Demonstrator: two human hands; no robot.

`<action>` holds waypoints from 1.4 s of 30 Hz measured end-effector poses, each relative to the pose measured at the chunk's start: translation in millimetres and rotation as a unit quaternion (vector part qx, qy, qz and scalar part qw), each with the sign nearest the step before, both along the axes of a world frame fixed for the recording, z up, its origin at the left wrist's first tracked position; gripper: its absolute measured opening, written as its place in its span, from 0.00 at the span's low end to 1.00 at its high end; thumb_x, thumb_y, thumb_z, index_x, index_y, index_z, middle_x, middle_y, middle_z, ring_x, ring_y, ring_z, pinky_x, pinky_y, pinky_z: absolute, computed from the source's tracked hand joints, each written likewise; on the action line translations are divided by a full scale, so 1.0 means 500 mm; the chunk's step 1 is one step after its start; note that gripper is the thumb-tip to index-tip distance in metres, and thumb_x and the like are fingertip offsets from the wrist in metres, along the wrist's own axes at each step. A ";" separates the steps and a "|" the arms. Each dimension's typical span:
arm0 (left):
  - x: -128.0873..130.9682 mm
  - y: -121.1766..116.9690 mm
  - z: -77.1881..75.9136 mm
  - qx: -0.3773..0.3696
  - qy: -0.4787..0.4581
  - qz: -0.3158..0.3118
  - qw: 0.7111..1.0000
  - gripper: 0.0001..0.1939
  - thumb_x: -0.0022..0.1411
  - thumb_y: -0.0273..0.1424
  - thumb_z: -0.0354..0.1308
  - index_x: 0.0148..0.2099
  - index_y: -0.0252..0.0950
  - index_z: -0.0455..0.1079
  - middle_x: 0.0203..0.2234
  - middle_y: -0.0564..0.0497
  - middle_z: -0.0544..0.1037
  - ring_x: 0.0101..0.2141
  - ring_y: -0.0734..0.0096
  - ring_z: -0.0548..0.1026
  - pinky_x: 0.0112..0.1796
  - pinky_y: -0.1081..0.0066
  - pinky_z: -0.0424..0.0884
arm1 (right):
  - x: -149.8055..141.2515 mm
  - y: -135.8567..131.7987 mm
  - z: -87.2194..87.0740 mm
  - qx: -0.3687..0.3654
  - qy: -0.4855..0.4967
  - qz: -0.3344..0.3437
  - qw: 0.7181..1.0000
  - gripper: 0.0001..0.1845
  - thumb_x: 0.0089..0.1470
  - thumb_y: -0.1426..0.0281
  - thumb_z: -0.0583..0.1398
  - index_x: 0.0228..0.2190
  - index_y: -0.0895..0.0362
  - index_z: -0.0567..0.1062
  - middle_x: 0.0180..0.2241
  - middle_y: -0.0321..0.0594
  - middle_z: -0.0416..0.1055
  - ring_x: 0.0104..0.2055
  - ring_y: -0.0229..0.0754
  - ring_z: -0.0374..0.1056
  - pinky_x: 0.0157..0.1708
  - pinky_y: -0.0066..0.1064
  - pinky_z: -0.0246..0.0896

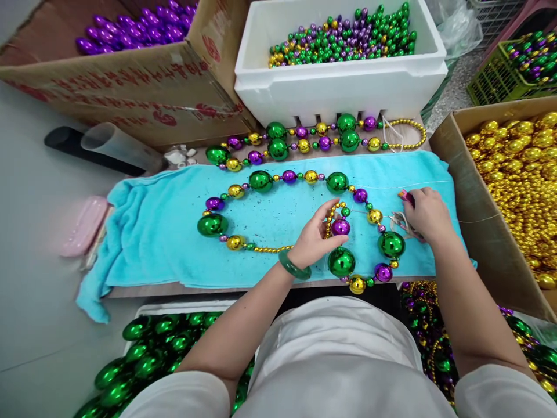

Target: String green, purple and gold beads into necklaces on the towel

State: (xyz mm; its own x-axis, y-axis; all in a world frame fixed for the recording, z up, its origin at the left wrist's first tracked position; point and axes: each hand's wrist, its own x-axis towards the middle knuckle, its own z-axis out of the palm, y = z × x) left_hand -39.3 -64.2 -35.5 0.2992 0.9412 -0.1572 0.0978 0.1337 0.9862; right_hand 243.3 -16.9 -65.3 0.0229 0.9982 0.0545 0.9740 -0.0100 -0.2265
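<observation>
Bead strand (337, 183) on towel (152, 215), boxes (339, 90) around

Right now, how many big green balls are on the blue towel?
5: a ball at the left end of the necklace, two along its far side, one beside the left hand, one near the right hand.

Pink dish (85, 227) sits well left of left hand (319, 232), clear tube (111, 144) and red-printed cardboard box (130, 96) farther off; green crate (485, 78) rests beyond right hand (429, 215), white foam box (331, 93) ahead of both.
</observation>
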 end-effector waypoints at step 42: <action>-0.059 0.002 0.048 -0.017 -0.156 -0.106 0.982 0.42 0.46 0.28 0.67 0.63 0.44 0.60 0.63 0.46 0.59 0.58 0.53 0.63 0.53 0.62 0.66 | -0.218 -0.028 0.079 -0.131 0.611 0.140 0.768 0.22 0.57 0.54 0.53 0.20 0.57 0.65 0.18 0.33 0.59 0.22 0.33 0.56 0.22 0.28 0.48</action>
State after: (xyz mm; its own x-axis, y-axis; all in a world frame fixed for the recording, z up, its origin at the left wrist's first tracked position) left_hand -68.5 -63.0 -11.3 0.5272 0.8479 -0.0564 -0.1797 0.1761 0.9678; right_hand 134.4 -31.1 -25.8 -0.3204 0.9464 -0.0401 0.0071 -0.0399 -0.9992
